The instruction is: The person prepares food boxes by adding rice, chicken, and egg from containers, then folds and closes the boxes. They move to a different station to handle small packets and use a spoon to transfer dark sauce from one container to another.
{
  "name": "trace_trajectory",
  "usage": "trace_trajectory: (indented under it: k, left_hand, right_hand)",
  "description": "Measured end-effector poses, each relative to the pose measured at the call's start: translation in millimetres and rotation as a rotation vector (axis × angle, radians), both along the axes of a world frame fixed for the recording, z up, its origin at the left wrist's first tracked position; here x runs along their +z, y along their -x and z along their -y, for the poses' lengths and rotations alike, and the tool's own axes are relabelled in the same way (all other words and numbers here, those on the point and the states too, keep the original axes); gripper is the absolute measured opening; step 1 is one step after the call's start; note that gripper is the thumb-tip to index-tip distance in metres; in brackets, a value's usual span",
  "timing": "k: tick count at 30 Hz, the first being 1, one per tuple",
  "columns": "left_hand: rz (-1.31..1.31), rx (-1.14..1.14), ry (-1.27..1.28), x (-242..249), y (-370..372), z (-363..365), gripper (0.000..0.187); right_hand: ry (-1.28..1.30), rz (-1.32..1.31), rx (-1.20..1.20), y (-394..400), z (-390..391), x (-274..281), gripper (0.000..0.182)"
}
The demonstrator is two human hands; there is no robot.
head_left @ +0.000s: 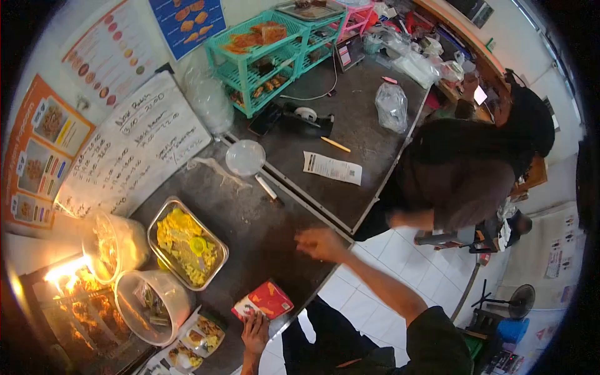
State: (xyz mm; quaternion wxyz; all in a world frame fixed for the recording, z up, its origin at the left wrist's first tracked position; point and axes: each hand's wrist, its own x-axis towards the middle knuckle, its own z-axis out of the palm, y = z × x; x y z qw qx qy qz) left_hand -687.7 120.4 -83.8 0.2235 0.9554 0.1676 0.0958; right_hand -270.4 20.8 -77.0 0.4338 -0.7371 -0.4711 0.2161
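Got a red box on the counter, lower middle of frame, long side slanting lower left to upper right. Just up and right of the left hand, easily nearer, with fingers on the lower edge; can't tell if clamped. Right hand mid-frame, with fingers loosely apart, seemingly empty.

Dark worktop: metal tray, red box, printed slip, marker, green racks.

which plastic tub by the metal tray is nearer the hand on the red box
The lower tub in the picture is nearer the left hand; the other tub, higher up, is nearer the whiteboard.
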Motion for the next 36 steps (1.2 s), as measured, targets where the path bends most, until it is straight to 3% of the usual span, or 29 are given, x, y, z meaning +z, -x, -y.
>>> trace_trajectory:
  k: [1,2,3,4,5,7,8,10,11,12,14,17,21,25,28,34,36]
  left_hand:
    - [-0.005,0.019,0.035,-0.5,2.5,2.4,0.027]
    - [-0.011,0.037,0.069,-1.1,4.2,3.9,0.030]
    - [-0.017,0.058,0.103,-3.9,5.5,3.7,0.034]
    - [-0.022,0.027,0.038,-8.6,8.0,3.0,0.045]
    - [-0.059,0.026,0.032,-10.0,8.5,2.7,0.037]
    - [-0.127,0.026,0.016,-12.6,7.7,3.6,0.023]
    - [-0.154,0.051,0.046,-14.8,9.0,4.4,0.029]
    - [-0.172,0.012,-0.189,-6.5,-2.4,-2.4,0.043]
    - [-0.183,-0.010,-0.302,2.0,-8.4,-4.5,0.050]
    - [-0.318,0.023,-0.277,18.8,-18.3,-2.6,0.050]
    - [-0.327,0.008,-0.199,7.4,-11.8,-0.9,0.043]
    - [-0.336,0.000,-0.186,-2.4,-10.4,1.7,0.046]
    - [-0.382,-0.012,-0.181,1.4,-14.4,0.0,0.053]
    - [-0.408,0.020,-0.068,-0.9,-11.1,3.9,0.059]
    - [-0.353,0.067,-0.041,1.7,-17.9,7.7,0.058]
    - [-0.303,0.070,-0.134,-5.6,-18.0,1.7,0.059]
    - [-0.322,0.133,-0.078,1.0,-23.6,3.8,0.059]
  right_hand:
    - [0.030,-0.112,-0.309,-58.5,-19.1,6.0,0.028]
    - [-0.123,-0.056,-0.461,-127.4,-38.4,20.3,0.031]
    - [-0.124,0.293,-0.564,-190.3,-46.4,8.6,0.038]
    - [-0.142,0.515,-0.597,-247.8,-56.7,9.2,0.057]
    - [0.028,0.317,-0.675,-282.9,-71.7,25.7,0.074]
    - [-0.141,0.599,-0.670,-350.7,-89.2,-10.8,0.083]
    - [-0.063,0.479,-0.635,-360.8,-89.8,-17.6,0.081]
    - [0.094,0.241,-0.548,-369.3,-101.0,-24.4,0.076]
    - [0.097,0.241,-0.584,-364.1,-106.4,-28.5,0.073]
    - [0.104,0.244,-0.621,-349.1,-106.0,-22.2,0.069]
    - [0.137,0.230,-0.659,-315.7,-103.8,-2.4,0.056]
    - [-0.043,0.411,-0.591,-305.1,-100.4,-20.2,0.059]
    - [0.325,-0.288,-0.611,-331.0,-114.1,9.6,0.051]
    - [0.200,-0.381,-0.634,-341.6,-112.6,18.1,0.037]
    - [-0.231,-0.589,-0.806,-317.4,-90.9,33.2,0.028]
    - [-0.081,-0.377,-0.758,-303.8,-62.7,-21.7,0.023]
    - [0.140,-0.038,-0.817,-313.1,-60.0,-56.5,0.023]
